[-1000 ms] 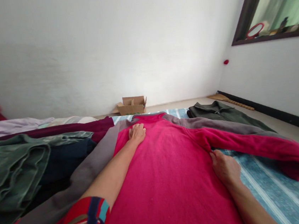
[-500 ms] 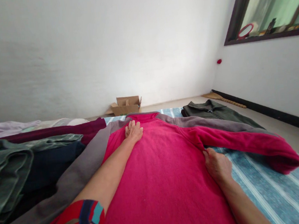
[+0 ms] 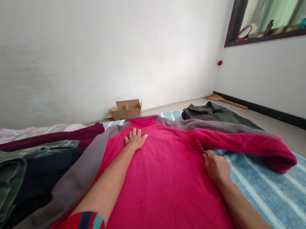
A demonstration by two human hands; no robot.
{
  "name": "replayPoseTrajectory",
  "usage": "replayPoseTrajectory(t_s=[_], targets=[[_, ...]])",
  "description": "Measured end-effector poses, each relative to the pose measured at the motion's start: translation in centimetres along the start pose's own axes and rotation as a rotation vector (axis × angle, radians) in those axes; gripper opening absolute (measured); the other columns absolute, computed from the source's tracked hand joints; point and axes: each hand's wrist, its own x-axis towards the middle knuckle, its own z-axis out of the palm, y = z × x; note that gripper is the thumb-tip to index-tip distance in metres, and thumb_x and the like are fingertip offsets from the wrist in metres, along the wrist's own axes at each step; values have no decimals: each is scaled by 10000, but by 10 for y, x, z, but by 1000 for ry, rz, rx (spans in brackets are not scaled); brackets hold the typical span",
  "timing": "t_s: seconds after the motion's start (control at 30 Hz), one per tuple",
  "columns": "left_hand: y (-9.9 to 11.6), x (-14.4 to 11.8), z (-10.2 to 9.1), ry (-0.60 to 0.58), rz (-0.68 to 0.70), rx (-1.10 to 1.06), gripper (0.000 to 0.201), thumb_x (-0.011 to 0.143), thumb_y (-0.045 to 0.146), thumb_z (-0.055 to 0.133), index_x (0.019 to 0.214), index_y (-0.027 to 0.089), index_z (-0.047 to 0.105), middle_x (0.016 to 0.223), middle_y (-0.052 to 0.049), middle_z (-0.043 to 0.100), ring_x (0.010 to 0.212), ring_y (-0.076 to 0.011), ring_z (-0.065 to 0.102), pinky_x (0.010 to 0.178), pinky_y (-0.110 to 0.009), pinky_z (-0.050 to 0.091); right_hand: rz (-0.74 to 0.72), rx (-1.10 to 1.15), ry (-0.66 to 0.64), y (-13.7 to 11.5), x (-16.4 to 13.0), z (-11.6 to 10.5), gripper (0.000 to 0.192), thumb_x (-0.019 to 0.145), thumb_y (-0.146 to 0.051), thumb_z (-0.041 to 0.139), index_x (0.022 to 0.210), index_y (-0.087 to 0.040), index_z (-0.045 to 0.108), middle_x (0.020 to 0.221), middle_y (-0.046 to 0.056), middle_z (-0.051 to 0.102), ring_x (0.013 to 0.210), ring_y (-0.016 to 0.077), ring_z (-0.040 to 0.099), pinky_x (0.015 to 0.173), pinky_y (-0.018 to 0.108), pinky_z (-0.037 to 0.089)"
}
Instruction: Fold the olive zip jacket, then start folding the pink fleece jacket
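A pink jacket (image 3: 162, 179) with grey shoulders and sleeve panels lies spread flat, its collar at the far end. My left hand (image 3: 135, 139) rests flat on its upper part, below the collar, with the fingers spread. At the right side edge, just under the armpit, my right hand (image 3: 216, 165) pinches the jacket's fabric. The right sleeve stretches out to the right, its cuff end bunched. The left sleeve runs down toward the near left, partly behind my left arm.
Beneath lies a blue striped sheet (image 3: 258, 183). Left are piled clothes, among them green-grey trousers (image 3: 1, 181) and a maroon garment (image 3: 89, 134). A folded dark green jacket (image 3: 215, 113) lies far right. An open cardboard box (image 3: 127, 111) stands by the wall.
My left hand has slid slightly down the jacket and its fingers have spread. My right hand keeps its pinch at the side edge. The whole view has shifted a little.
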Motion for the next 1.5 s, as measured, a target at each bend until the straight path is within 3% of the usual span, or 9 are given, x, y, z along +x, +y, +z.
replayPoseTrajectory(t_s=[0.23, 0.4, 0.63, 0.87, 1.07, 1.3, 1.5], targets=[[4, -9, -4, 12, 20, 30, 726, 861, 580, 251, 1425, 123, 227, 1517, -178, 64, 1375, -363, 74, 1027, -616, 151, -8, 11, -14, -1, -1, -3, 382, 947, -365, 267, 1037, -198, 599, 900, 129, 686, 842, 237, 662, 716, 333, 454], [26, -18, -5, 33, 188, 61, 703, 860, 591, 239, 1442, 200, 196, 1537, -62, 28, 1398, -250, -5, 1093, -506, 98, -19, 31, -10, -1, -1, -3, 378, 950, -360, 262, 1029, -199, 595, 895, 117, 690, 849, 246, 662, 712, 338, 459], [27, -9, 5, -88, 111, 52, 765, 834, 640, 203, 1441, 175, 209, 1517, -118, 130, 1390, -296, 75, 1045, -594, 156, -13, 38, -10, -2, -1, -3, 377, 949, -357, 274, 1071, -199, 594, 919, 128, 687, 860, 246, 661, 721, 342, 460], [36, -8, 4, -26, 141, 61, 750, 847, 615, 224, 1448, 168, 182, 1525, -125, 60, 1394, -286, 24, 1066, -567, 100, -12, 45, -18, -2, 0, -5, 379, 948, -357, 269, 1081, -207, 590, 914, 128, 689, 855, 240, 662, 719, 344, 464], [41, -1, 9, -85, 170, 56, 737, 845, 624, 198, 1429, 178, 247, 1515, -117, 139, 1391, -280, 88, 1052, -589, 137, -10, 29, -7, -2, 1, -4, 382, 949, -353, 269, 1064, -191, 594, 908, 137, 685, 847, 238, 662, 720, 342, 466], [46, -17, 7, -10, 230, 71, 742, 863, 597, 192, 1439, 131, 207, 1527, -107, 50, 1397, -256, 33, 1089, -519, 95, -19, 27, -7, -1, 1, -4, 379, 949, -357, 262, 1073, -202, 586, 901, 128, 688, 850, 251, 663, 707, 347, 468], [49, -30, 6, -119, 244, 58, 734, 856, 620, 166, 1425, 165, 259, 1516, -107, 131, 1395, -263, 66, 1070, -549, 133, -15, 23, -26, -2, -1, -6, 380, 948, -359, 261, 1035, -192, 591, 921, 132, 685, 863, 249, 659, 711, 337, 462]])
